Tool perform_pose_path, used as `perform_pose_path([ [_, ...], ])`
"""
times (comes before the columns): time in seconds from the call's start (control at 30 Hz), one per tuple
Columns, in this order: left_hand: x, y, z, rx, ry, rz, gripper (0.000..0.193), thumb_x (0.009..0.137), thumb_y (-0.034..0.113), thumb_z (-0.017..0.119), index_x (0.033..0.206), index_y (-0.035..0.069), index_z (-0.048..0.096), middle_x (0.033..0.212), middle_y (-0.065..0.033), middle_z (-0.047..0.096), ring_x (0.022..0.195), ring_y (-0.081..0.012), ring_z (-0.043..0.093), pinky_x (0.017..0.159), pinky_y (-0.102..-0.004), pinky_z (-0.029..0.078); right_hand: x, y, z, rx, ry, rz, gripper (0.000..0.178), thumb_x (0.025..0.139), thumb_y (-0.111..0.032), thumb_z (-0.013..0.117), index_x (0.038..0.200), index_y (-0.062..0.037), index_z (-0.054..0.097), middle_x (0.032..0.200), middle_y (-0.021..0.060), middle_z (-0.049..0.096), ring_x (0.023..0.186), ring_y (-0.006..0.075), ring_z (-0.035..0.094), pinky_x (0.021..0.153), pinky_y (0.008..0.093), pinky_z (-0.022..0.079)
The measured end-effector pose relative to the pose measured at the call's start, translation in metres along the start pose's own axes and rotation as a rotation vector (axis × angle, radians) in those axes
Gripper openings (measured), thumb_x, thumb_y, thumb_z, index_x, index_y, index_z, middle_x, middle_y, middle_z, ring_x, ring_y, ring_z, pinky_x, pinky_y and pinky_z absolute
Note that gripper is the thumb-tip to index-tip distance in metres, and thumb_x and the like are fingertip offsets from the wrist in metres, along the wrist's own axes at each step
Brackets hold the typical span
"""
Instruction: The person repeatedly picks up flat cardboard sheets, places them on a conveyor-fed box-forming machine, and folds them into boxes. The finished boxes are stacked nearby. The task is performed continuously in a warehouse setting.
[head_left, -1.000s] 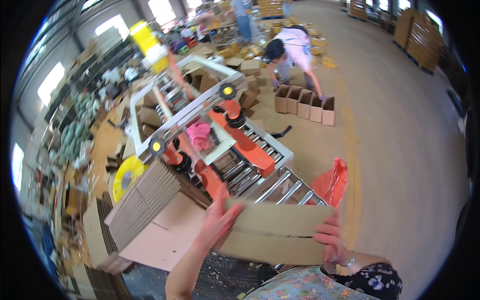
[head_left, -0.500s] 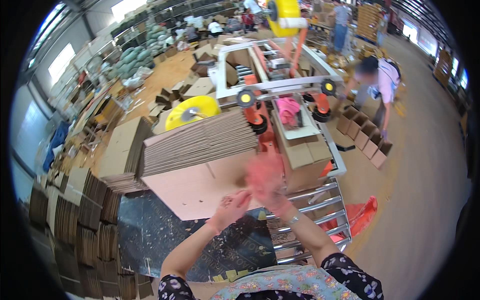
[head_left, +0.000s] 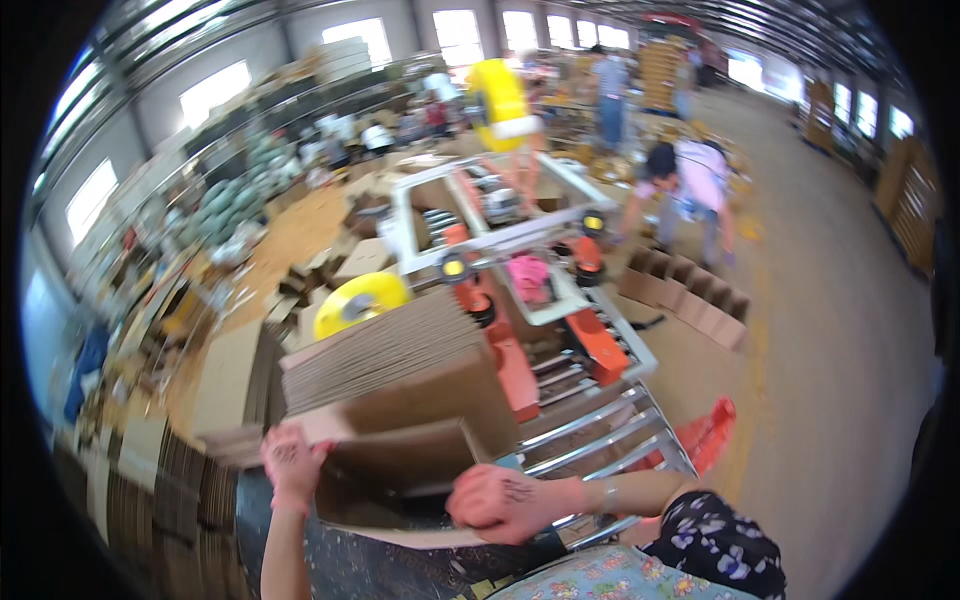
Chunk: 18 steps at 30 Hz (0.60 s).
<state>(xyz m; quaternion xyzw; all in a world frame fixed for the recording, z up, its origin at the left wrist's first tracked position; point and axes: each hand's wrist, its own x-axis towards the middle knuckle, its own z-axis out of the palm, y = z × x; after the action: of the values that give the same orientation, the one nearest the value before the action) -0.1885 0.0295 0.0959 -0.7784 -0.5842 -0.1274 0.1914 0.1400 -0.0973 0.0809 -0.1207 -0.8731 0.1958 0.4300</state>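
An opened-out cardboard box (head_left: 405, 462) stands between my hands, its walls apart and its dark inside showing. My left hand (head_left: 292, 465), in a pink glove, grips the box's left edge. On the near right side, my right hand (head_left: 510, 503), gloved the same way, is closed over the rim with its fingers curled. Right behind the box leans a thick stack of flat folded cartons (head_left: 385, 345). Both rest about a dark worktop (head_left: 380, 560), which the box partly hides.
A roller conveyor (head_left: 610, 425) runs at my right to a carton-taping machine (head_left: 500, 240) with a white frame and orange parts. A yellow tape roll (head_left: 362, 303) lies beside the stack. More flat cartons (head_left: 150, 480) stand at left. A person (head_left: 690, 180) bends over open boxes (head_left: 685, 290).
My hands, close together at the stack's front before, are now apart and holding an opened box. The carton at the taping machine's near end has gone from sight. The view has tilted upward.
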Motion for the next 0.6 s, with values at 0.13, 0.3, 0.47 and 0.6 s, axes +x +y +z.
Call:
perform_pose_path([
  [0.13,-0.081,0.08,-0.057,-0.055,-0.237,0.149,0.031,0.087,0.036,0.062,0.089,0.006,0.059,0.076,-0.0116,0.061,0.071,-0.0305,0.06,0.064,-0.044,0.045,-0.043,-0.048,-0.049,0.435,-0.357,0.204,0.022,0.078,-0.019,0.061,0.064,-0.0048,0.052,0.066,0.0077,0.056,0.068,0.0234,0.058,0.067,0.037,0.044],
  [0.3,-0.096,0.178,-0.095,-0.402,0.023,0.489,0.032,0.092,0.025,0.058,0.062,0.015,0.05,0.053,-0.0032,0.055,0.046,-0.0245,0.054,0.048,-0.0416,0.043,-0.028,-0.053,-0.003,0.619,-0.642,0.646,0.038,0.093,-0.031,0.054,0.072,0.0,0.059,0.062,0.0108,0.053,0.061,0.0246,0.052,0.06,0.0349,0.043],
  [0.47,-0.124,0.13,-0.128,-0.512,-0.562,0.658,0.041,0.086,0.025,0.06,0.122,0.005,0.058,0.127,-0.0172,0.053,0.116,-0.0361,0.053,0.093,-0.0482,0.044,-0.058,-0.047,0.057,-0.097,-0.511,0.197,0.032,0.09,-0.03,0.052,0.109,-0.0045,0.058,0.118,0.0137,0.059,0.108,0.0296,0.059,0.093,0.042,0.046],
  [0.6,-0.132,0.131,-0.149,-0.859,-0.642,0.61,0.054,0.088,0.03,0.058,0.134,0.003,0.051,0.141,-0.0235,0.043,0.129,-0.0444,0.041,0.108,-0.0561,0.03,-0.067,-0.045,0.027,-0.733,-0.005,0.226,0.043,0.091,-0.022,0.047,0.13,-0.0048,0.051,0.145,0.0142,0.044,0.139,0.0364,0.034,0.114,0.0555,0.023],
])
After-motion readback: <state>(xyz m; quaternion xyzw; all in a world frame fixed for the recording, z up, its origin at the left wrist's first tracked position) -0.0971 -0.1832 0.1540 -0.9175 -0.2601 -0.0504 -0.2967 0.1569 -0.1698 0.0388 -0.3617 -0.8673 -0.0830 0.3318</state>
